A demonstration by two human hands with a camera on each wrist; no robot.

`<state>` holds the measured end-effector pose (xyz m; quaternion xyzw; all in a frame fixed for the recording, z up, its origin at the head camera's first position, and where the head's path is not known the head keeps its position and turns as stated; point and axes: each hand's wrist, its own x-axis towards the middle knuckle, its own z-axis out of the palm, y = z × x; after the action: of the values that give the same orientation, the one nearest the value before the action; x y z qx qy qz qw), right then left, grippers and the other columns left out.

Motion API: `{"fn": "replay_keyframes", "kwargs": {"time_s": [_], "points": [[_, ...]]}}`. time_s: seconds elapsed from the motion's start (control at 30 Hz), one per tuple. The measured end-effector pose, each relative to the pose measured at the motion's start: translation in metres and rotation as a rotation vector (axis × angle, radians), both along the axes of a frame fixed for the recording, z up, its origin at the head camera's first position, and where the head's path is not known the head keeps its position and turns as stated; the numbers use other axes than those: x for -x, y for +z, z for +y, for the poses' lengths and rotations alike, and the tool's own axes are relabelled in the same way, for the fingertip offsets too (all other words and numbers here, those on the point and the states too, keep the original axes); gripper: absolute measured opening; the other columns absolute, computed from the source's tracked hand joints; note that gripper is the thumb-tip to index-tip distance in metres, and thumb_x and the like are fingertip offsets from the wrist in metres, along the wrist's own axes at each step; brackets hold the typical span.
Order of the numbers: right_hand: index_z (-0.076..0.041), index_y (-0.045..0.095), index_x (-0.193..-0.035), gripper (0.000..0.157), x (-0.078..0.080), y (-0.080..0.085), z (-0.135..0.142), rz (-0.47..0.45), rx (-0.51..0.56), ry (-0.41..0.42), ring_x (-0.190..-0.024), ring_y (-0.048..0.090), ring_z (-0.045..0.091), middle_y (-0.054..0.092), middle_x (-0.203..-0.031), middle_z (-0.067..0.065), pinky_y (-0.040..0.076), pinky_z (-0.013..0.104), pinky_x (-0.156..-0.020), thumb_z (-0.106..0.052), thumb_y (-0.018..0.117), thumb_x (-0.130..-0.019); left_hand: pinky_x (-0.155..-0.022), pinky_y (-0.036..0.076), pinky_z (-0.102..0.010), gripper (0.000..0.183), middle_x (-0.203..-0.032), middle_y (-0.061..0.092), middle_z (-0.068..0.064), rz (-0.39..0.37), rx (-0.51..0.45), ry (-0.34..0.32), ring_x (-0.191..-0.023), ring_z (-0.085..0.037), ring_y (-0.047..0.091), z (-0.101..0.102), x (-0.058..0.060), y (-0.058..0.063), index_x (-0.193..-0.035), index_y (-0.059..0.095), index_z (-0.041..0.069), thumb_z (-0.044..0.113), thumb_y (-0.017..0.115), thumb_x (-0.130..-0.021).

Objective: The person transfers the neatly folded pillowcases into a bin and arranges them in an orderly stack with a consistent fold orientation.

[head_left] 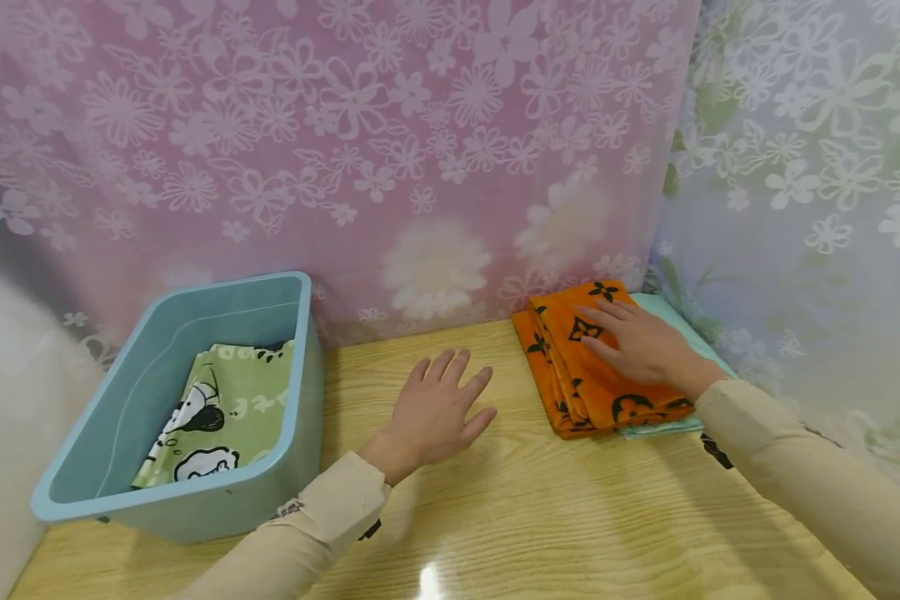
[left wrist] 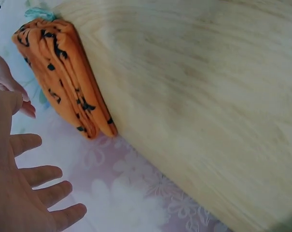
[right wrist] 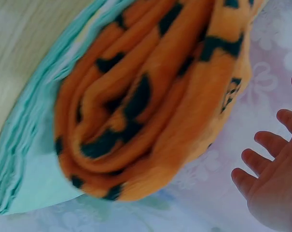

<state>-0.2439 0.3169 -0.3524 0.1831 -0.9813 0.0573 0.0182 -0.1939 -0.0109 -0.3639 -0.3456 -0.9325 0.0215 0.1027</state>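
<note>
My right hand (head_left: 640, 343) is spread with straight fingers just over a folded orange cloth (head_left: 581, 392) with dark flower marks; in the right wrist view a gap shows between the fingers and the cloth. Under that cloth lies a folded mint-green cloth (right wrist: 42, 176), its layered edge visible. My left hand (head_left: 435, 412) hovers over the wooden table, fingers apart and holding nothing, between a blue tub and the orange cloth. Inside the tub (head_left: 311, 417) lies a green cloth (head_left: 247, 408) printed with a black-and-white cartoon figure.
Pink flowered curtain (head_left: 435, 167) hangs along the table's back edge, and a pale flowered curtain (head_left: 810, 208) stands at the right. The wooden table (head_left: 510, 517) stretches between tub and cloth stack. The tub's raised rim stands at the left.
</note>
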Motion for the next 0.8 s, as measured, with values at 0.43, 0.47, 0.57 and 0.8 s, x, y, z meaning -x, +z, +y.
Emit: {"fn": "replay_keyframes", "kwargs": {"time_s": [0.43,0.47,0.57,0.8], "points": [[-0.008,0.026,-0.151,0.064,0.003,-0.009,0.042,-0.07,0.03,-0.098,-0.133,0.021,0.05,0.022,-0.15,0.028,0.018,0.064,-0.104,-0.047,0.036,-0.102,-0.103,0.035,-0.048,0.05,-0.146,0.04,-0.011,0.021,0.007,-0.098,-0.132,-0.029,0.037,0.019,0.009,-0.015,-0.142,0.047,0.024,0.049,0.039,-0.1],[-0.007,0.026,-0.151,0.064,0.004,-0.01,0.046,-0.072,0.036,-0.11,-0.133,0.021,0.051,0.022,-0.15,0.028,0.018,0.064,-0.104,-0.047,0.036,-0.102,-0.103,0.035,-0.047,0.049,-0.145,0.04,-0.011,0.026,0.012,-0.105,-0.132,-0.028,0.037,0.02,0.01,-0.016,-0.142,0.047,0.024,0.049,0.04,-0.1],[-0.005,0.024,-0.152,0.066,0.006,-0.011,0.054,-0.093,0.063,-0.139,-0.133,0.019,0.052,0.021,-0.15,0.03,0.017,0.066,-0.103,-0.048,0.035,-0.102,-0.102,0.037,-0.045,0.049,-0.145,0.041,-0.011,0.037,0.017,-0.118,-0.131,-0.027,0.039,0.026,0.014,-0.019,-0.142,0.047,0.024,0.048,0.041,-0.1],[-0.006,0.016,-0.153,0.07,0.008,-0.012,0.065,-0.197,0.204,-0.183,-0.131,0.019,0.055,0.019,-0.15,0.032,0.017,0.07,-0.1,-0.051,0.03,-0.102,-0.097,0.043,-0.045,0.049,-0.145,0.041,-0.011,-0.142,-0.079,-0.088,-0.13,-0.027,0.041,0.036,0.017,-0.027,-0.143,0.046,0.021,0.046,0.039,-0.101]]}}
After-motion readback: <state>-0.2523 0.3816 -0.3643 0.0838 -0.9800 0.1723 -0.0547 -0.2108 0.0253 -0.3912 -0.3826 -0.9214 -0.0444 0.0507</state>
